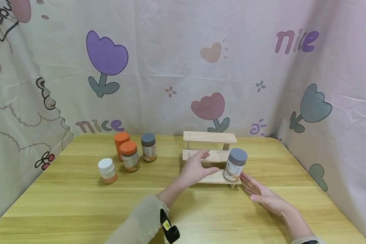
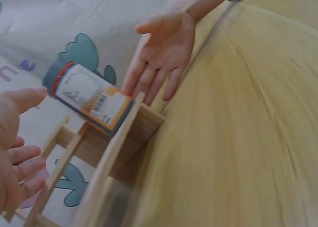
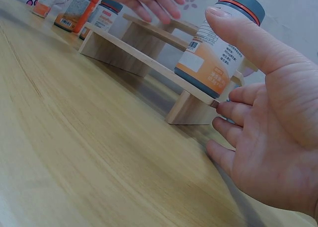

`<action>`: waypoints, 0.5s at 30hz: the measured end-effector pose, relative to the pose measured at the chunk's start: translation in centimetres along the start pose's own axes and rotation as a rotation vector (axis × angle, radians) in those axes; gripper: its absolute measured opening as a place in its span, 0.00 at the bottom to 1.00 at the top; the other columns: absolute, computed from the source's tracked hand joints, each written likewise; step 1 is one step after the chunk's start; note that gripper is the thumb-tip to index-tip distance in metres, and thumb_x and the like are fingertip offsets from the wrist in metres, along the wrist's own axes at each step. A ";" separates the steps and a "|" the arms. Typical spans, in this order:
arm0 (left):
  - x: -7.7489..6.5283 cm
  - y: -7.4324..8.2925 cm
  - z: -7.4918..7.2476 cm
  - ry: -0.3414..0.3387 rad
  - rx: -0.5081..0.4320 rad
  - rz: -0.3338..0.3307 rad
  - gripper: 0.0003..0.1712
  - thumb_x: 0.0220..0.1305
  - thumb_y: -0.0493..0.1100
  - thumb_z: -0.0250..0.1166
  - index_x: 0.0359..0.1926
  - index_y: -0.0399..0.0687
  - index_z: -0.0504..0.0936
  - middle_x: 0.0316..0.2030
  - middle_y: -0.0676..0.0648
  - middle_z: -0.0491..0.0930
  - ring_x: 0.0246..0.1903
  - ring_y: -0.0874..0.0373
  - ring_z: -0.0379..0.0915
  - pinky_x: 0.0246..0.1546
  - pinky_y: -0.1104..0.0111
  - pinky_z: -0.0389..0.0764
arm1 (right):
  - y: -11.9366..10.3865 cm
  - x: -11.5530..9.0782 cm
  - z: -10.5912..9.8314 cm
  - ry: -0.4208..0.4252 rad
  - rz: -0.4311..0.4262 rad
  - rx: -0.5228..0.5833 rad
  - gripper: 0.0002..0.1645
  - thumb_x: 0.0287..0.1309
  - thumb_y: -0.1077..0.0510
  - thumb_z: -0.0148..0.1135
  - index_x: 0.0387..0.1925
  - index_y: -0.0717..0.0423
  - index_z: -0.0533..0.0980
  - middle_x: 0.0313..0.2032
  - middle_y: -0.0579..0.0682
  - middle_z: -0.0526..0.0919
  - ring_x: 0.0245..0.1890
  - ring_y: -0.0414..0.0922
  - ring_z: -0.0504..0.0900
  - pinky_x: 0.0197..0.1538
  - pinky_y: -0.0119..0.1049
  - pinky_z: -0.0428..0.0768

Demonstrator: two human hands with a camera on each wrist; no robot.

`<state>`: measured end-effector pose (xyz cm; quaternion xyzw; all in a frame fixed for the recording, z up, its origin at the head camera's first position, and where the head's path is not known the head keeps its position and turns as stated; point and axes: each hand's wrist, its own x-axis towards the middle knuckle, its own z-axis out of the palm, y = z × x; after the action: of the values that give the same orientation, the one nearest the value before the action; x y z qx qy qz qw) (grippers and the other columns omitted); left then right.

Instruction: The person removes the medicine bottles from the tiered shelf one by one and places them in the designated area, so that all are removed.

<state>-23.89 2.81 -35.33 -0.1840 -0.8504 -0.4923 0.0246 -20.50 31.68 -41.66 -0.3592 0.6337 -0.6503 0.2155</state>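
Note:
A grey-lidded pill bottle [image 1: 233,166] stands upright on the right end of the lowest step of a small wooden tiered rack [image 1: 209,137]. My right hand [image 1: 266,198] is beside that end of the rack, fingers extended and palm turned toward it. In the right wrist view the thumb of my right hand [image 3: 278,127] lies in front of the bottle [image 3: 211,63]; whether it touches cannot be told. Over the left part of the rack my left hand [image 1: 196,168] hovers, thumb and fingers spread, holding nothing. A gap separates it from the bottle [image 2: 89,95] in the left wrist view.
Left of the rack stand a white-lidded bottle [image 1: 107,171], two orange-lidded bottles, the front one [image 1: 130,157] partly covering the rear one [image 1: 121,140], and another grey-lidded bottle [image 1: 148,147]. A printed cloth [image 1: 158,67] hangs behind the wooden table [image 1: 79,203] and along its sides.

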 end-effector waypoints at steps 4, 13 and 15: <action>0.3 0.0 1.3 -0.029 -0.023 0.010 0.44 0.49 0.54 0.72 0.64 0.46 0.66 0.58 0.48 0.72 0.57 0.51 0.67 0.55 0.57 0.70 | 0.1 -0.1 0.1 0.007 -0.001 -0.003 0.43 0.66 0.68 0.44 0.68 0.67 0.29 0.69 0.61 0.28 0.68 0.34 0.47 0.65 0.27 0.51; 1.1 1.1 3.3 -0.056 -0.063 0.036 0.45 0.48 0.55 0.72 0.64 0.46 0.65 0.58 0.47 0.71 0.56 0.53 0.68 0.53 0.59 0.71 | 0.1 -0.2 0.1 0.015 0.011 0.003 0.42 0.66 0.68 0.44 0.69 0.64 0.30 0.71 0.54 0.33 0.68 0.33 0.48 0.65 0.27 0.52; 1.3 1.4 3.7 -0.058 -0.071 0.043 0.43 0.48 0.54 0.72 0.64 0.47 0.66 0.58 0.47 0.72 0.55 0.54 0.69 0.52 0.61 0.72 | 0.2 -0.2 0.0 0.017 0.013 0.006 0.42 0.66 0.67 0.44 0.70 0.64 0.30 0.71 0.54 0.33 0.68 0.33 0.48 0.65 0.27 0.52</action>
<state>-24.08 6.94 -35.85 -0.2171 -0.8285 -0.5162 0.0041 -20.38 31.76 -41.86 -0.3488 0.6359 -0.6539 0.2154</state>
